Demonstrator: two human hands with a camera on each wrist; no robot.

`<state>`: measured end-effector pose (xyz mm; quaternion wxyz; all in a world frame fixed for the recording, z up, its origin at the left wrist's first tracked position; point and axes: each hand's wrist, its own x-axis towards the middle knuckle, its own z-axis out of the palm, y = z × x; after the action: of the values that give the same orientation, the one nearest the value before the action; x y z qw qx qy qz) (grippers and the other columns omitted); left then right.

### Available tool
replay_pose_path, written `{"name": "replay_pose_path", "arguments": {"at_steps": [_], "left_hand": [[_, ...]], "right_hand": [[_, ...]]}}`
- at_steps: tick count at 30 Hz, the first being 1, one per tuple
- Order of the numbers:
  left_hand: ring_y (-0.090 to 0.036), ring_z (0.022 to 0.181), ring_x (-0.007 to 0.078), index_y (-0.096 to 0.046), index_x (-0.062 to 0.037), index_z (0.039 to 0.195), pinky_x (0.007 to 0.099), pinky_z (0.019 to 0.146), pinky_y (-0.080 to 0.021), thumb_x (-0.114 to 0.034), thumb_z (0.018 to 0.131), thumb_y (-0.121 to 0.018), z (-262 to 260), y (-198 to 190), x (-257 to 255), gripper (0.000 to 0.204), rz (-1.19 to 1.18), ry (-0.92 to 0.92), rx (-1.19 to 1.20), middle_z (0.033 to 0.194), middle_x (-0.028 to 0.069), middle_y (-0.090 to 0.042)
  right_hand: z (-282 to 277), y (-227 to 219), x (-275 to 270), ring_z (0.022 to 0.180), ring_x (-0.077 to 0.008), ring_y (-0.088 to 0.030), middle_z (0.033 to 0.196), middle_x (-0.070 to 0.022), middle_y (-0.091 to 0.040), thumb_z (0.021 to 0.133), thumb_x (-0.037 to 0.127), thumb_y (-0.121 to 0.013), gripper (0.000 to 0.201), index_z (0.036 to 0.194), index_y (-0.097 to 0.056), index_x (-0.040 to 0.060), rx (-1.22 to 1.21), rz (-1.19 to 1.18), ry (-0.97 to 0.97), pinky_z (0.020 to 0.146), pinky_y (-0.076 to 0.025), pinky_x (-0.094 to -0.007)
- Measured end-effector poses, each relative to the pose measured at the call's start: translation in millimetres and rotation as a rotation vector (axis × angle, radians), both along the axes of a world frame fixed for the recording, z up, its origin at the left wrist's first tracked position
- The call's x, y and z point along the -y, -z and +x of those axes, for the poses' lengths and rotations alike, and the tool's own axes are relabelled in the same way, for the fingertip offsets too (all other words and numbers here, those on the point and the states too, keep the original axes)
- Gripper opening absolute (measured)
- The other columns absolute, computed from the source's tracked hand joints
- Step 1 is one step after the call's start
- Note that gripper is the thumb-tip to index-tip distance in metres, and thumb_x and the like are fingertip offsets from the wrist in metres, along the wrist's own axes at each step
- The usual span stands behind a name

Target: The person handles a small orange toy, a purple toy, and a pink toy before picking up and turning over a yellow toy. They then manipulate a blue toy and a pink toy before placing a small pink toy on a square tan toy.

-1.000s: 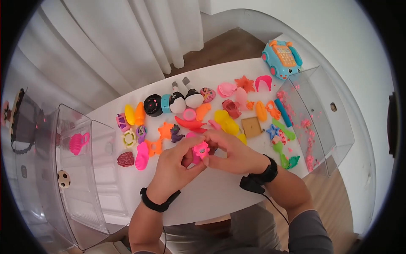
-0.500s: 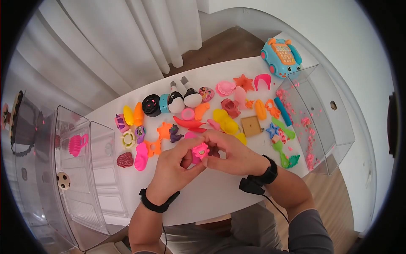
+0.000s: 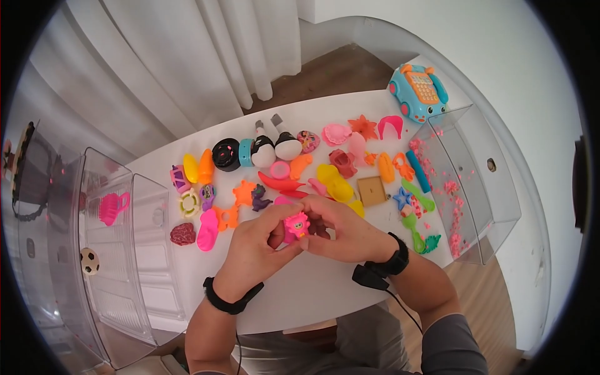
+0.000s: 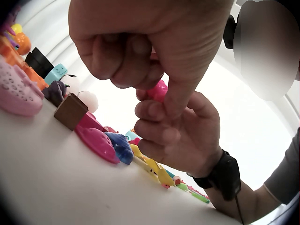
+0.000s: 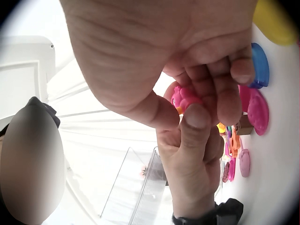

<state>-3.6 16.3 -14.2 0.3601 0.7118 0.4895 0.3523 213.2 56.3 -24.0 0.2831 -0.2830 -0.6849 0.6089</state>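
Observation:
A small pink toy figure (image 3: 297,224) with a ruffled outline is held between both hands above the table. In the right wrist view the figure (image 5: 186,97) shows an eye and an orange beak-like spot. My left hand (image 3: 255,245) pinches it with thumb and fingers from the left. From the other side my right hand (image 3: 347,230) pinches it too, its thumb near the figure's lower edge. Fingers hide most of the figure in the left wrist view. Beyond the hands lie a brown block (image 4: 71,111), a pink dotted piece (image 4: 97,142) and a blue piece (image 4: 121,148).
Toys spread across the white table (image 3: 294,294), among them a yellow piece (image 3: 334,182) and a purple figure (image 3: 259,198). A clear bin (image 3: 140,262) holding a pink piece stands left; another clear bin (image 3: 484,206) with pink bits stands right. A toy phone (image 3: 420,94) sits far right.
The pink figure has turned slightly between the fingers, so its face shows more clearly to the head camera. Both hands keep their hold in nearly the same place.

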Motion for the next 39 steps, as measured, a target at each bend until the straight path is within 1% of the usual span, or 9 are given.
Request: {"name": "replay_pose_path", "arguments": {"at_steps": [4,6,17,22,24,32,34,36,39], "left_hand": [[-0.044,0.055,0.0104,-0.066,-0.011,0.132,0.0271,0.053,-0.041,-0.008,0.081,-0.086,2.0,-0.9,0.3,0.055,0.001,-0.008,-0.01,0.064,0.0005,-0.045],[-0.035,0.057,0.0042,-0.063,-0.0109,0.134,0.0232,0.055,-0.032,0.0,0.079,-0.086,2.5,1.7,0.8,0.06,0.019,0.01,0.001,0.064,-0.0059,-0.038],[-0.036,0.057,0.0045,-0.064,-0.0107,0.131,0.0235,0.054,-0.032,0.0,0.079,-0.085,1.4,1.3,-0.2,0.058,0.032,0.006,0.006,0.064,-0.0059,-0.038],[-0.036,0.056,0.0049,-0.064,-0.0109,0.131,0.0237,0.054,-0.032,-0.002,0.079,-0.086,0.6,0.8,-1.0,0.057,0.025,0.012,0.003,0.063,-0.0055,-0.038],[-0.047,0.055,0.0123,-0.066,-0.0105,0.127,0.0282,0.053,-0.042,-0.011,0.08,-0.087,0.8,-1.2,-0.3,0.051,0.049,0.004,-0.04,0.064,0.0012,-0.046],[-0.048,0.055,0.0117,-0.066,-0.0112,0.128,0.0277,0.054,-0.043,-0.011,0.08,-0.087,0.1,-4.4,-1.9,0.052,-0.007,0.0,-0.028,0.065,0.0012,-0.046],[-0.047,0.055,0.0114,-0.066,-0.0114,0.128,0.0275,0.054,-0.043,-0.011,0.08,-0.087,0.8,-5.4,-2.3,0.052,-0.02,-0.002,-0.015,0.065,0.0011,-0.046],[-0.036,0.056,0.0055,-0.06,-0.0105,0.13,0.0239,0.054,-0.033,-0.002,0.08,-0.084,2.7,-6.1,-2.8,0.057,0.021,0.011,-0.02,0.064,-0.0047,-0.04],[-0.037,0.057,0.0053,-0.059,-0.0106,0.132,0.0234,0.055,-0.034,-0.002,0.08,-0.084,4.5,-6.7,-2.9,0.059,-0.014,-0.005,-0.015,0.065,-0.0047,-0.041]], "right_hand": [[-1.2,5.2,1.9,0.08,-0.0018,-0.051,0.1,0.0041,-0.061,0.097,0.012,-0.069,0.036,0.131,-0.056,0.0061,-0.015,0.002,0.032,0.068,-0.042,-0.0203],[-1.7,3.7,2.0,0.08,-0.0017,-0.051,0.1,0.0042,-0.06,0.097,0.012,-0.069,0.036,0.13,-0.056,0.0062,-0.008,-0.006,0.03,0.067,-0.042,-0.0205],[-2.0,2.9,3.4,0.079,-0.0016,-0.05,0.101,0.0044,-0.06,0.097,0.011,-0.068,0.036,0.13,-0.056,0.0065,-0.003,-0.028,0.034,0.067,-0.041,-0.0204],[-2.7,3.8,3.0,0.083,-0.0013,-0.052,0.104,0.0034,-0.06,0.097,0.009,-0.067,0.036,0.13,-0.056,0.0058,0.001,-0.029,0.029,0.069,-0.043,-0.0203],[-2.3,4.0,2.1,0.084,-0.0014,-0.052,0.104,0.0033,-0.06,0.097,0.009,-0.067,0.036,0.131,-0.056,0.0056,0.014,-0.029,0.021,0.07,-0.043,-0.0203],[-0.1,2.8,1.2,0.086,-0.002,-0.053,0.109,0.0028,-0.06,0.099,0.013,-0.068,0.036,0.132,-0.056,0.0047,0.046,-0.06,-0.027,0.07,-0.044,-0.0206],[-1.5,4.3,2.8,0.087,-0.0024,-0.053,0.111,0.0022,-0.059,0.099,0.014,-0.068,0.038,0.134,-0.055,0.0044,-0.013,-0.099,-0.015,0.071,-0.044,-0.0206],[-1.7,2.9,2.2,0.087,-0.0026,-0.053,0.111,0.0019,-0.059,0.1,0.014,-0.068,0.038,0.134,-0.055,0.0043,-0.002,-0.076,-0.008,0.071,-0.044,-0.0206],[-2.7,4.4,3.3,0.088,-0.0031,-0.054,0.111,0.0015,-0.06,0.1,0.011,-0.067,0.039,0.135,-0.054,0.0043,-0.007,-0.047,0.015,0.071,-0.045,-0.0209]]}}
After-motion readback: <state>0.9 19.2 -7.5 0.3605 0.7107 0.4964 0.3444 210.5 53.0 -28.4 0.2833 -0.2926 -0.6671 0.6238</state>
